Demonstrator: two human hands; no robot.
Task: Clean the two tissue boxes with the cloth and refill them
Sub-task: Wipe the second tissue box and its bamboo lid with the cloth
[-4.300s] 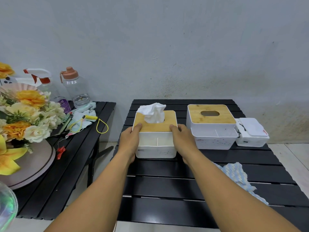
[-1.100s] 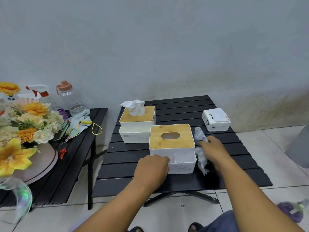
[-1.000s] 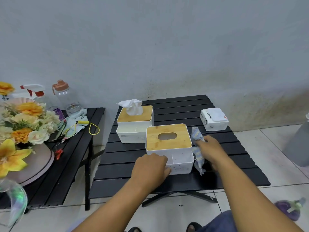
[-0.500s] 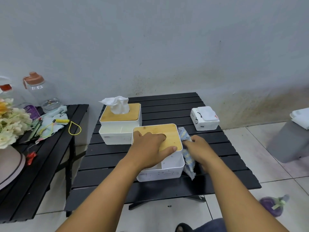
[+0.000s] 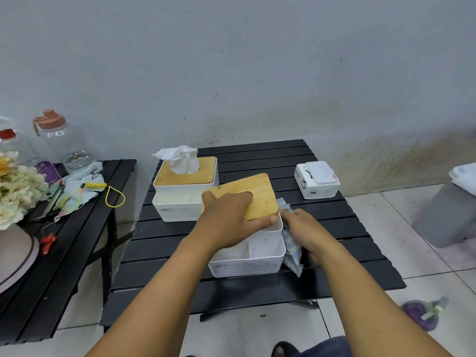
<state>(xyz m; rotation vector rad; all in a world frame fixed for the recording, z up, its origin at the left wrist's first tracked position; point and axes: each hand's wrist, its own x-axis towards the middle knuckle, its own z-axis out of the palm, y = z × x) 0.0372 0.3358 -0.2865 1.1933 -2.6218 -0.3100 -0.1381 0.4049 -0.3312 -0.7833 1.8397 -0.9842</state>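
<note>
Tissue box [image 5: 253,256] near the front of the black table [image 5: 342,256] is partly hidden by the left hand [image 5: 229,220], which grips its wooden lid [image 5: 257,191], tilted up at the far side. Its long side runs left to right. Behind it the second tissue box [image 5: 180,199] shows a tissue. The right hand [image 5: 306,233] closes on the cloth [image 5: 292,247], pressed against the box's right wall; a small white pack [image 5: 316,181] stands well apart
</note>
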